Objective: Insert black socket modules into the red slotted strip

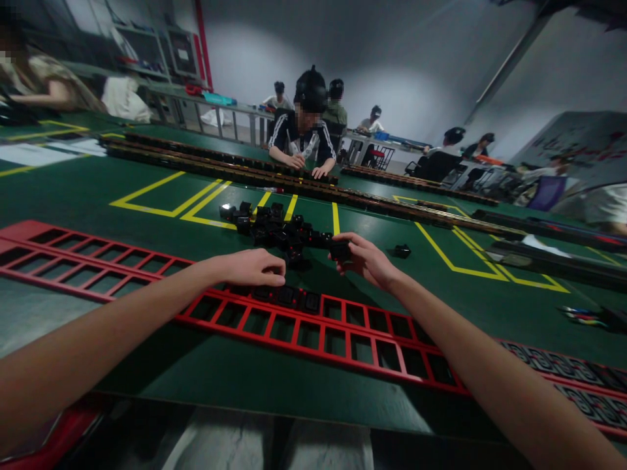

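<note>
A long red frame (337, 347) with two rows of rectangular openings lies slantwise on the green table before me. Several black socket-like modules (286, 297) sit in its far row near the middle. My left hand (257, 267) rests over that row with its fingers curled down; whatever is beneath them is hidden. Just beyond the frame, my right hand (365, 260) grips a small black module (339, 250) between thumb and fingers. A loose heap of black modules (279, 230) lies between and beyond my hands.
One stray black piece (402, 250) lies right of the heap. Long dark rails (220, 163) cross the table farther back, with a person (306, 137) working behind them. At right are coloured wires (585, 317) and grey-black units (553, 362) in the red frame.
</note>
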Tool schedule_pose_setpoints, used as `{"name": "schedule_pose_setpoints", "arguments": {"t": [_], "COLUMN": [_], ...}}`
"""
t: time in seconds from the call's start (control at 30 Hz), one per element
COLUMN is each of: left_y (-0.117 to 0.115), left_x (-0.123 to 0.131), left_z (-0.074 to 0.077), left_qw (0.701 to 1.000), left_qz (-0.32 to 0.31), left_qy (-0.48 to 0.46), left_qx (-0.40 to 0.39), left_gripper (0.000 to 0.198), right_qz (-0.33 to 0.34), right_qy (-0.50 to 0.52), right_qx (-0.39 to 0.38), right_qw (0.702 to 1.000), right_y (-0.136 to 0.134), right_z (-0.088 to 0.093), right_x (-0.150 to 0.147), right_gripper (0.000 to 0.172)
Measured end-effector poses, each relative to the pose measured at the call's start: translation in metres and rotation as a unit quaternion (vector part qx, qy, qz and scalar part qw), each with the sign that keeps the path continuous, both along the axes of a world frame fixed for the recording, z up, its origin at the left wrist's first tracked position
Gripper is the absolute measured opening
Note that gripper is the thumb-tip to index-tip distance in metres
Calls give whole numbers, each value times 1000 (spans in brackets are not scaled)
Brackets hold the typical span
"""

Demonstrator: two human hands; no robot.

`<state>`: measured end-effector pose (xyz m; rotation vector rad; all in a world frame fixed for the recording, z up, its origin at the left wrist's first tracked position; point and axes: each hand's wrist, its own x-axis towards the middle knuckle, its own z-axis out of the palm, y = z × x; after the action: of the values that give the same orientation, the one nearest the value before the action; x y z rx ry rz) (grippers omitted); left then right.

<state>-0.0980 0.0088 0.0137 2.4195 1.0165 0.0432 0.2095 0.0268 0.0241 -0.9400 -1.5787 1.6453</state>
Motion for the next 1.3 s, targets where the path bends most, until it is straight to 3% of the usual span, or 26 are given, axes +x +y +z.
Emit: {"name": "schedule_pose_setpoints", "arguments": {"t": [0.17, 0.53, 0.73, 0.93, 1.07, 1.2, 1.3], "left_y": [1, -2, -1, -2, -2, -3, -3], "left_x": [0, 1, 1, 2, 1, 2, 2], "left_z": [-1, 3, 2, 4, 3, 4, 4], "left_qw": [1000, 1000, 1000, 1000, 1000, 1000, 1000], "left_qz": [-4, 5, 0, 4, 5, 9, 6], "left_qy": [0, 18, 15, 8, 2, 14, 15], "left_qx": [-2, 1, -1, -6, -10, -2, 1], "left_gripper": [37, 36, 37, 36, 36, 37, 36], "right_qz": [-14, 59, 42, 79, 149, 252, 290], "right_qy": [-4, -7, -64, -79, -116, -158, -184], "right_qx": [-3, 41, 72, 58, 71, 91, 106], "right_qw": [1000, 997, 994, 992, 980, 950, 933], "right_y": [-1, -5, 1, 1, -3, -5, -7], "right_z": [2, 3, -2, 1, 7, 10, 12], "right_x": [-2, -1, 2, 4, 4, 3, 3], "right_gripper": [41, 65, 47, 34, 39, 43, 44]}}
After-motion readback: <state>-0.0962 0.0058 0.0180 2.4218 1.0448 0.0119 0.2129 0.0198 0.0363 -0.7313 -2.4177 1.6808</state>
